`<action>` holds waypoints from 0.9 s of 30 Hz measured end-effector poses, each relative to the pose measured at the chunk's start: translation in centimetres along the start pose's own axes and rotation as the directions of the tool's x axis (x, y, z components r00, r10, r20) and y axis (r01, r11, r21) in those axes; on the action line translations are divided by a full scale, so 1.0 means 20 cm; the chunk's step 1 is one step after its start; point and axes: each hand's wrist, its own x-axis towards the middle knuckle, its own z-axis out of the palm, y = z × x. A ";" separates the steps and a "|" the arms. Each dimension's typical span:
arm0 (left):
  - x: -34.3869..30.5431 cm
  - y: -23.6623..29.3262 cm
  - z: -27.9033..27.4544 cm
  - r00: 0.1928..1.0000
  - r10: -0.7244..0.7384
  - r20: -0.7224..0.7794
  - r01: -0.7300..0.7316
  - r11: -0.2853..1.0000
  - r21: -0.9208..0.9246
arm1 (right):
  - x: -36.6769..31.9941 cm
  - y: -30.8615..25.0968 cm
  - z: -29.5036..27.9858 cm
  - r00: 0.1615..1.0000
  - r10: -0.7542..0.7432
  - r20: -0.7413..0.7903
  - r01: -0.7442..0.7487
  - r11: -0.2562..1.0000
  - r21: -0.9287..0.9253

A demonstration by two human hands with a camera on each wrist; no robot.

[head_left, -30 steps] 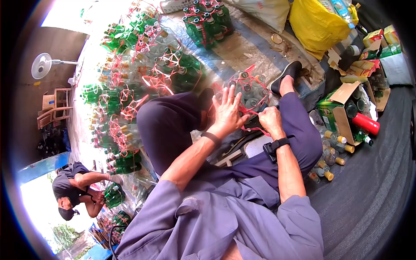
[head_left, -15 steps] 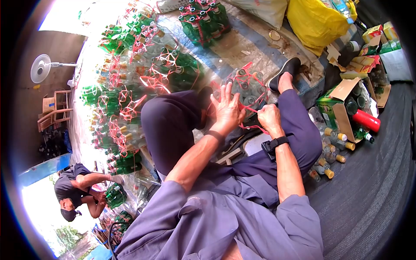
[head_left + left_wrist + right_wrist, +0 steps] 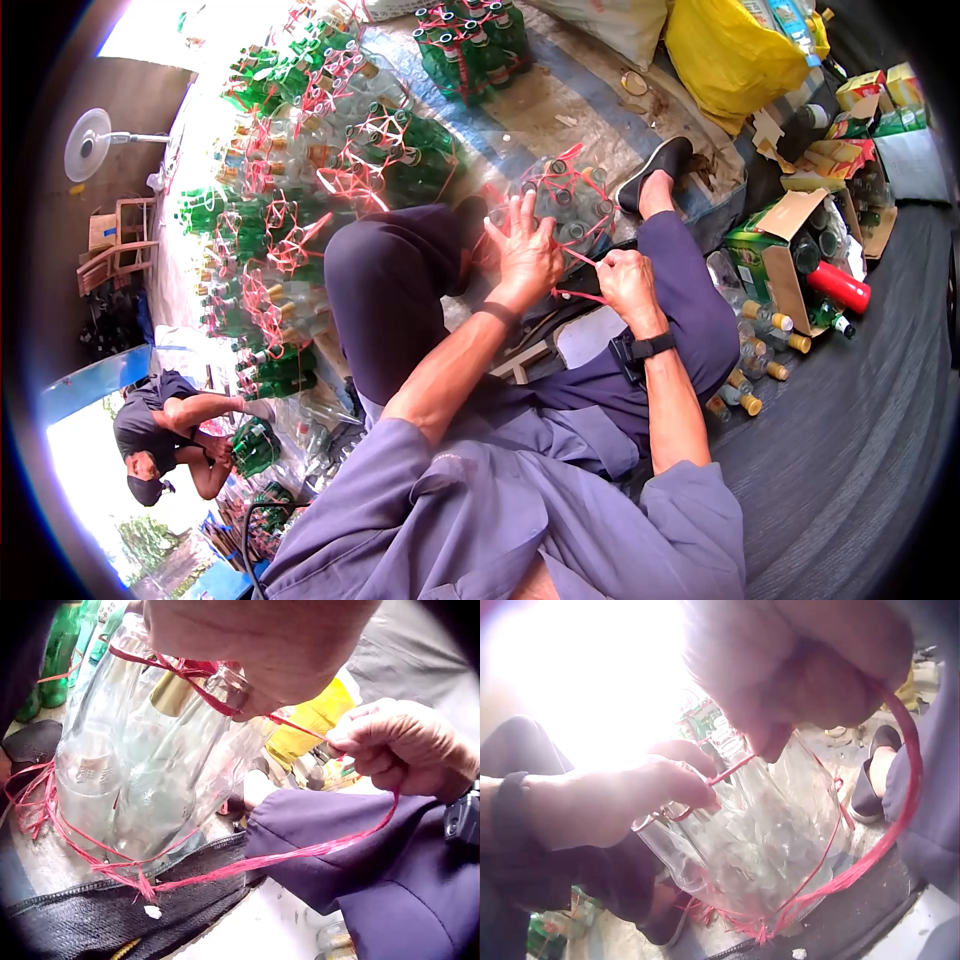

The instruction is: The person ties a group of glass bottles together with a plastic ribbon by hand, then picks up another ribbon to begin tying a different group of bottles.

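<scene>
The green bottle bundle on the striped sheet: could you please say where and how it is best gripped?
Probably by two outer necks on opposite sides, from above: the green bottle bundle stands upright on the striped sheet, its slim necks rising above wider bodies, so fingers could close around them.

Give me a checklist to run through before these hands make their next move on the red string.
1. Right hand gripping the red string: ok.
2. Left hand at the tops of the clear bottles: ok.
3. Strand between the hands pulled straight: ok.
4. Lower strand free of slack: not ok, it curves loosely up to the right hand.
5. Every bottle neck inside the upper loop: cannot tell, left hand covers some.
</scene>
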 end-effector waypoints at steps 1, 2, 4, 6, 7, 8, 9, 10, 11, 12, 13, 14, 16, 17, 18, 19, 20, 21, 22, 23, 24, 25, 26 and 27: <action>0.00 0.00 0.00 1.000 -0.008 -0.004 0.008 1.000 -0.005 | 0.00 0.00 0.00 1.000 -0.005 0.005 0.005 1.000 -0.007; 0.00 0.00 0.01 1.000 -0.010 -0.002 0.010 1.000 -0.004 | 0.01 0.01 0.00 0.996 -0.088 -0.008 0.088 0.994 -0.068; 0.00 0.00 0.02 1.000 -0.020 -0.004 0.020 1.000 -0.007 | 0.03 -0.03 -0.01 0.984 -0.177 -0.010 0.174 0.976 -0.133; 0.00 0.00 0.02 1.000 -0.016 0.000 0.016 1.000 0.027 | 0.08 -0.08 -0.04 0.928 -0.370 -0.051 0.351 0.910 -0.219; 0.00 0.00 0.03 1.000 -0.022 -0.004 0.022 0.999 0.023 | 0.12 -0.09 -0.03 0.926 -0.374 -0.045 0.356 0.908 -0.222; 0.00 0.00 0.03 1.000 -0.024 -0.004 0.024 1.000 0.017 | 0.17 -0.10 -0.02 0.890 -0.452 -0.055 0.422 0.865 -0.270; 0.00 0.00 0.03 1.000 -0.025 -0.004 0.025 1.000 0.011 | 0.22 -0.11 0.00 0.848 -0.526 -0.062 0.483 0.816 -0.317; 0.00 0.00 0.03 0.999 -0.018 -0.028 0.018 1.000 0.004 | 0.26 -0.13 0.01 0.834 -0.551 -0.040 0.504 0.789 -0.350; -0.01 0.00 0.04 0.999 -0.024 -0.028 0.024 1.000 0.002 | 0.32 -0.12 0.05 0.833 -0.552 -0.034 0.508 0.787 -0.350; -0.01 0.00 0.03 0.999 -0.023 -0.031 0.023 1.000 -0.002 | 0.36 -0.12 0.08 0.843 -0.537 -0.042 0.480 0.785 -0.391; -0.01 0.01 0.02 0.999 -0.023 -0.033 0.022 1.000 -0.006 | 0.39 -0.11 0.11 0.852 -0.521 -0.049 0.453 0.781 -0.431; -0.01 0.01 0.01 0.999 -0.030 -0.033 0.030 1.000 -0.008 | 0.41 -0.10 0.14 0.907 -0.420 -0.019 0.355 0.790 -0.500; -0.01 0.01 0.01 1.000 -0.022 -0.016 0.022 1.000 -0.018 | 0.41 -0.11 0.16 0.949 -0.314 -0.022 0.254 0.803 -0.540; 0.00 0.01 0.00 0.999 -0.029 -0.019 0.028 0.999 -0.019 | 0.41 -0.11 0.16 0.979 -0.203 -0.036 0.145 0.803 -0.578; 0.00 0.01 0.00 1.000 -0.025 -0.018 0.025 0.999 -0.025 | 0.40 -0.13 0.16 0.993 -0.117 -0.034 0.076 0.814 -0.577; 0.00 0.01 -0.01 1.000 -0.021 -0.016 0.021 0.999 -0.031 | 0.39 -0.14 0.15 0.992 -0.121 -0.031 0.081 0.812 -0.579; -0.01 0.01 -0.01 1.000 -0.017 -0.008 0.017 0.999 -0.035 | 0.38 -0.14 0.15 0.996 -0.076 -0.054 0.031 0.817 -0.576; 0.00 0.01 -0.01 1.000 -0.019 -0.011 0.018 0.999 -0.034 | 0.37 -0.14 0.15 0.997 -0.030 -0.077 -0.020 0.820 -0.572; 0.00 0.02 -0.01 1.000 -0.020 -0.011 0.019 0.999 -0.030 | 0.34 -0.16 0.12 0.996 0.016 -0.091 -0.063 0.845 -0.532; -0.01 0.02 -0.01 1.000 -0.021 -0.011 0.021 0.999 -0.027 | 0.32 -0.15 0.13 0.996 0.016 -0.090 -0.062 0.845 -0.532; -0.01 0.02 -0.02 1.000 -0.021 -0.011 0.021 0.999 -0.028 | 0.30 -0.12 0.13 0.989 0.030 -0.142 -0.096 0.871 -0.482; -0.01 0.02 -0.02 1.000 -0.017 -0.006 0.017 1.000 -0.012 | 0.28 -0.09 0.13 0.980 0.045 -0.196 -0.127 0.894 -0.430; -0.01 0.03 -0.03 1.000 -0.012 -0.003 0.012 1.000 0.005 | 0.27 -0.04 0.14 0.976 0.137 -0.167 -0.185 0.930 -0.318; 0.00 0.03 -0.03 1.000 -0.010 -0.007 0.010 1.000 0.004 | 0.26 -0.02 0.14 0.976 0.134 -0.171 -0.184 0.930 -0.318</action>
